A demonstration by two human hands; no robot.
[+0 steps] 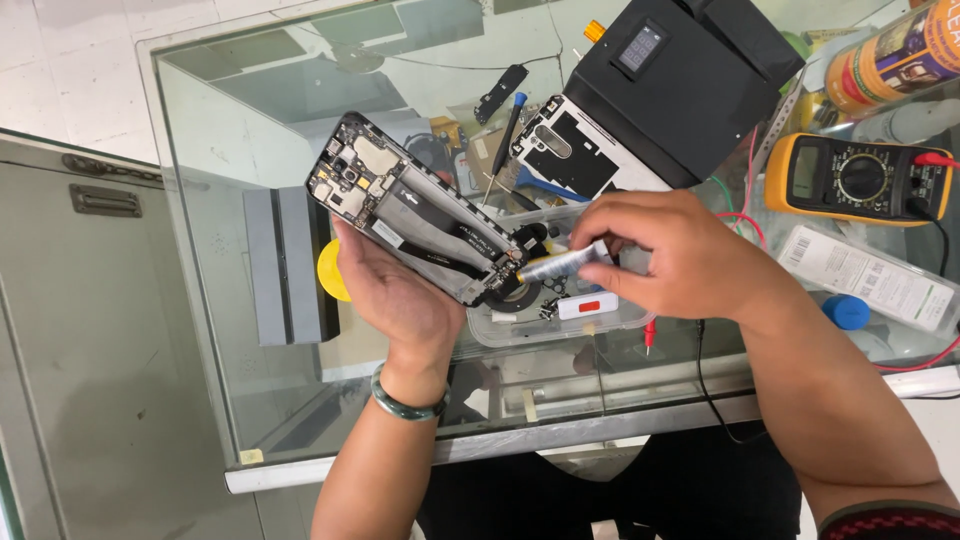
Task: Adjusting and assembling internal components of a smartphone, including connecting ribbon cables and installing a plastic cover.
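Observation:
My left hand (pixel 398 295) holds an opened phone (pixel 415 207) from below, back cover off, circuit board and black ribbon cables showing, tilted from upper left to lower right. My right hand (pixel 680 255) grips a small silver tube (pixel 560 263) and points its yellow tip at the phone's lower end, touching or almost touching the bottom board. A green bangle sits on my left wrist.
A glass table (pixel 250 150) lies under the hands. On it are a clear plastic tray (pixel 560 325) of small parts, a phone back panel (pixel 575 150), a screwdriver (pixel 505 135), a black box with a small display (pixel 680 70), a yellow multimeter (pixel 855 178) and a spray can (pixel 890 55).

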